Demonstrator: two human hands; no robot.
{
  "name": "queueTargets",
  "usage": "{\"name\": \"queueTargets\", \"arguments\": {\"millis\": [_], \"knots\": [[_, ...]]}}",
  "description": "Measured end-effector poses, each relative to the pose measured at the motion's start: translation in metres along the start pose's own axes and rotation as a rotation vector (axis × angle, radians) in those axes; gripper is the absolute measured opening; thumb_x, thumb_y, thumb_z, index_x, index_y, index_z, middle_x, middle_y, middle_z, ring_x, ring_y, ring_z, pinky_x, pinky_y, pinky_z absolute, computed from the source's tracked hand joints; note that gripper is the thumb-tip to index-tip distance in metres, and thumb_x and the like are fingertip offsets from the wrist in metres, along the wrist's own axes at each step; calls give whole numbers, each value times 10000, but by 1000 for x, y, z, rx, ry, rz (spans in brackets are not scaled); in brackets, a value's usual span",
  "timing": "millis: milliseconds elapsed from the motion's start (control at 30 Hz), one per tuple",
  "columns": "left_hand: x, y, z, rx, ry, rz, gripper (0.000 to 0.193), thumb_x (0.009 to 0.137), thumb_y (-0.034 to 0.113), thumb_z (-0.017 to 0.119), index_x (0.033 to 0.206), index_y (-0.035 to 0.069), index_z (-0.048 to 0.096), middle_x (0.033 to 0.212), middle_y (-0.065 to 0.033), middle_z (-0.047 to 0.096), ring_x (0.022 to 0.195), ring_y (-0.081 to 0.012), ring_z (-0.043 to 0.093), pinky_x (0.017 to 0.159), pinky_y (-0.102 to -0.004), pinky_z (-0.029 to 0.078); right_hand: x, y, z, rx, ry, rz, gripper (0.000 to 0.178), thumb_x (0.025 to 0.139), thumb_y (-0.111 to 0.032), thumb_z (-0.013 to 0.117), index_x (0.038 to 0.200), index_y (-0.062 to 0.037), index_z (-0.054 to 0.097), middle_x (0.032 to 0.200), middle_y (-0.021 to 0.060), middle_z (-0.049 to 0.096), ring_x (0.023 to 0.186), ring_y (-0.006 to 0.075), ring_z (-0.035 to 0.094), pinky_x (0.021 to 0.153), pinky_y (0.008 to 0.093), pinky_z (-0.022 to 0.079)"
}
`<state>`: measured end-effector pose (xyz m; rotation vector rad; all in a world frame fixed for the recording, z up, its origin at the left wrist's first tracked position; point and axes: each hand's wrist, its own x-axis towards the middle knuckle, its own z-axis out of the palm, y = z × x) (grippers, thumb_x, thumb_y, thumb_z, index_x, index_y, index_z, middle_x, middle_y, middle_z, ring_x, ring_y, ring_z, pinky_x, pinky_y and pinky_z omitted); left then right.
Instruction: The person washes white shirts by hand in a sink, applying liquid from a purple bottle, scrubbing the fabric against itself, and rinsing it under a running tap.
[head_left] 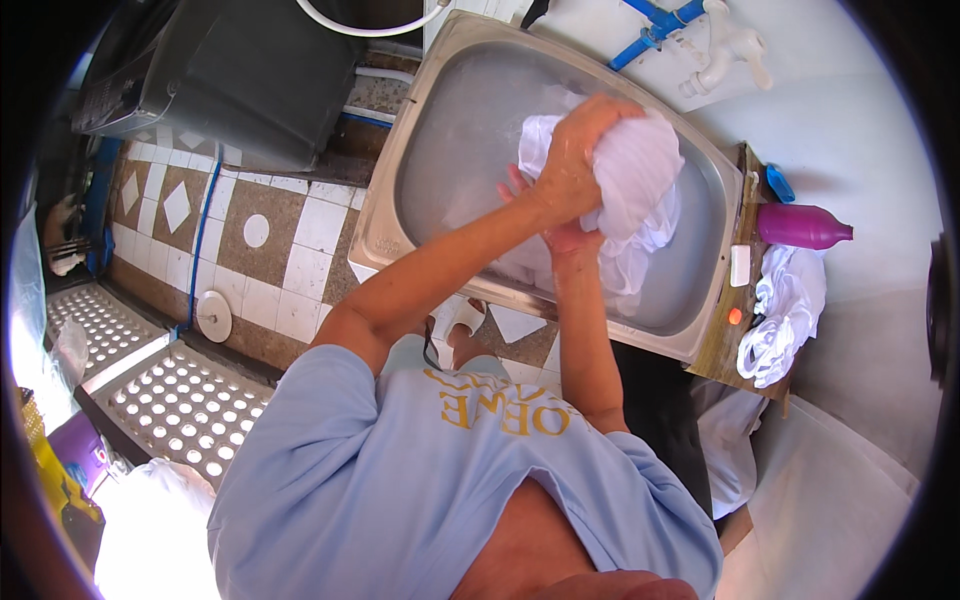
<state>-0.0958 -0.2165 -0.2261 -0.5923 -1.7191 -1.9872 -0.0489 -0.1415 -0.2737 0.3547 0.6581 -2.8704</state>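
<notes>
My left hand (585,150) is closed on a bunched white cloth (638,165), lifted above a steel sink basin (385,215) of cloudy water. My left forearm crosses in front of my right hand (572,238), hiding part of it. The right hand is low by the cloth, its thumb side close to the fabric. A few of its fingers stick out apart past my left wrist. More of the white cloth hangs down into the water and spreads around both hands.
Right of the basin, a wooden ledge (722,345) carries a purple bottle (800,226), a white bar (740,265), an orange cap (735,316) and white fabric (785,310). A white tap (728,50) is on the wall. A dark grey appliance (250,75) stands left.
</notes>
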Motion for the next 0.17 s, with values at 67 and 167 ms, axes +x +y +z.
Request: {"name": "queueTargets", "arguments": {"millis": [67, 167], "knots": [[-18, -4, -4, -57, -70, -18, 447, 674, 52, 735, 1084, 38, 557, 1018, -137, 571, 956, -260, 569, 898, -319, 443, -2, 14, 22, -195, 82, -56, 809, 803, -707, 400, 1431, -208, 288, 1467, 33, 331, 1340, 322, 302, 1086, 566, 241], [-45, -7, -23, -145, -13, -230, 518, 693, 122, 740, 1156, 58, 518, 1134, -146, 531, 1040, -289, 537, 962, -326, 405, 11, 13, 3, -390, 136, -375, 834, 796, -762, 354, 1399, -187, 337, 1426, 86, 382, 1310, 378, 336, 1069, 580, 269]]}}
